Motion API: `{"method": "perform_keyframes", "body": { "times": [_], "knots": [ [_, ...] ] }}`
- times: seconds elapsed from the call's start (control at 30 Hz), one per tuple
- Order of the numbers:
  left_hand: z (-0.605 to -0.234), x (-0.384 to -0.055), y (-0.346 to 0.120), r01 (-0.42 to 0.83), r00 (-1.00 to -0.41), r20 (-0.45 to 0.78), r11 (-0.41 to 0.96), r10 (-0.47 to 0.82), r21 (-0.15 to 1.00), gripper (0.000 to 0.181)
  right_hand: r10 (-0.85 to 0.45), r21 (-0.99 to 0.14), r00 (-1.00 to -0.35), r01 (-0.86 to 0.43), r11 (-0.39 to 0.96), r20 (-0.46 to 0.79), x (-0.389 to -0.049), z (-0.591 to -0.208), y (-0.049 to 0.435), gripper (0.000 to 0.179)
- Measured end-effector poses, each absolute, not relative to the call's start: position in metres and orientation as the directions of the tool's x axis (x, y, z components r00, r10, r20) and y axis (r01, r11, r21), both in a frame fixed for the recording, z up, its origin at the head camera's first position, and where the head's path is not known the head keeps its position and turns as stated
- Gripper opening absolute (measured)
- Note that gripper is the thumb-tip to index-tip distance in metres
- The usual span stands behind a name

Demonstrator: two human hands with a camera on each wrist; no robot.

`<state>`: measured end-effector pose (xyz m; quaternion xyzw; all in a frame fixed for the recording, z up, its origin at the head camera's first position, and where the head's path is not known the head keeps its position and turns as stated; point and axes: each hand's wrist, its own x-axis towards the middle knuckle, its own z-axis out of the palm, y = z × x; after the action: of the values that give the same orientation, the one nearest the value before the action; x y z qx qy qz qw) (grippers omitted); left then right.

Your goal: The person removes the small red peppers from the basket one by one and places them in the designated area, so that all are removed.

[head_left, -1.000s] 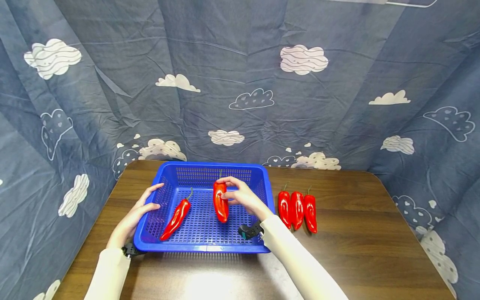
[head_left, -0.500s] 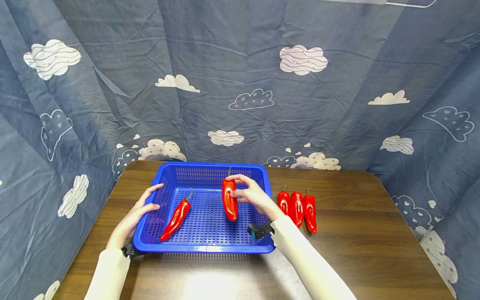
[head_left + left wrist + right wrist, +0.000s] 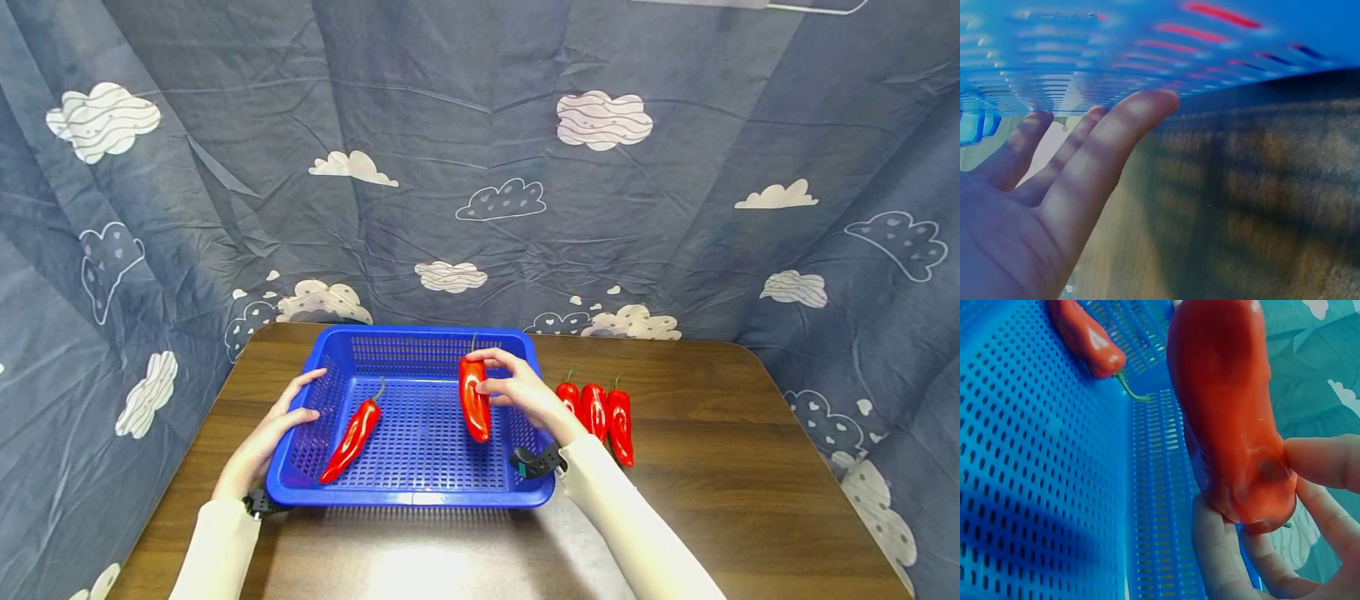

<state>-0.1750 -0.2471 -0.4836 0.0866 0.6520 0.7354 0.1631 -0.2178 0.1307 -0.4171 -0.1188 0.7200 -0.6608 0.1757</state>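
Observation:
A long red pepper (image 3: 474,404) with a thin green stem is pinched near its stem end by my right hand (image 3: 517,390). It hangs tilted over the right half of a blue plastic basket (image 3: 412,498), and the right wrist view shows thumb and fingers around its thick end (image 3: 1229,425). My left hand (image 3: 262,437) holds the basket's left rim, with two digits reaching over it. In the left wrist view, other fingers (image 3: 1091,169) lie along the outside of the slotted wall. Another red pepper (image 3: 352,440) lies slanted on the basket floor at the left.
Several red peppers (image 3: 619,427) lie side by side on the wooden table (image 3: 712,467) right of the basket, partly behind my right forearm. A blue-grey curtain (image 3: 420,225) with clouds hangs close behind the table.
My right hand has moved right with its pepper, from the basket's middle toward its right wall. The left hand, basket and other pepper in it stay put.

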Motion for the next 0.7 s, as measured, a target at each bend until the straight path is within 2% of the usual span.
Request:
{"method": "perform_keyframes", "body": {
  "times": [0.7],
  "knots": [
    [-0.481, -0.174, -0.246, -0.137, -0.933, -0.100, -0.084, 0.346, 0.987, 0.059, -0.376, -0.993, -0.921, 0.067, 0.100, -0.100, -0.215, -0.413, 0.160, 0.047]
  ]
}}
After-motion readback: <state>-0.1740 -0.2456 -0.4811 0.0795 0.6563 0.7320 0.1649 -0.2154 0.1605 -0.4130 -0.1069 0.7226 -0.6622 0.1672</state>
